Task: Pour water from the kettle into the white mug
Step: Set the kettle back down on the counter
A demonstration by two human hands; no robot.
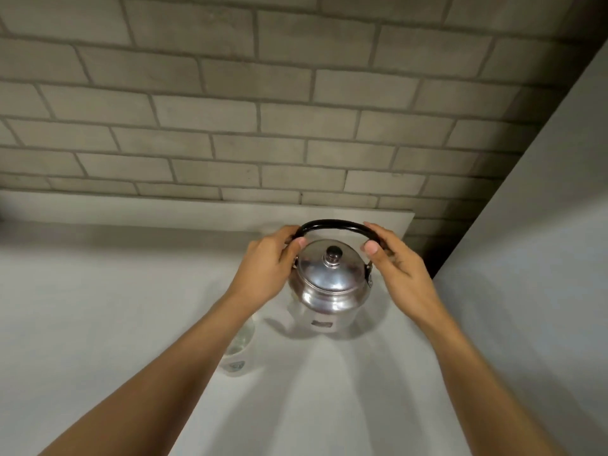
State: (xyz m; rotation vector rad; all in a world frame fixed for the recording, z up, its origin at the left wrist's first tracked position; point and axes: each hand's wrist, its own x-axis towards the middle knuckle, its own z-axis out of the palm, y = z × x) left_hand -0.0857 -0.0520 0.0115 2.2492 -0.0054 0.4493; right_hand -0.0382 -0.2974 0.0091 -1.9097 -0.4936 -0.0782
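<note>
Both hands, left hand [268, 261] and right hand [394, 264], grip pinching the black handle [332, 223] of the steel kettle [329, 284] on the tabletop [98, 307], likely heavy, slippery; white mug [238, 350] at seven o'clock.

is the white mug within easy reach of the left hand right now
Probably yes. The white mug stands on the counter just under the left forearm, nothing blocking it, but the left hand is on the kettle handle and must let go first.
</note>
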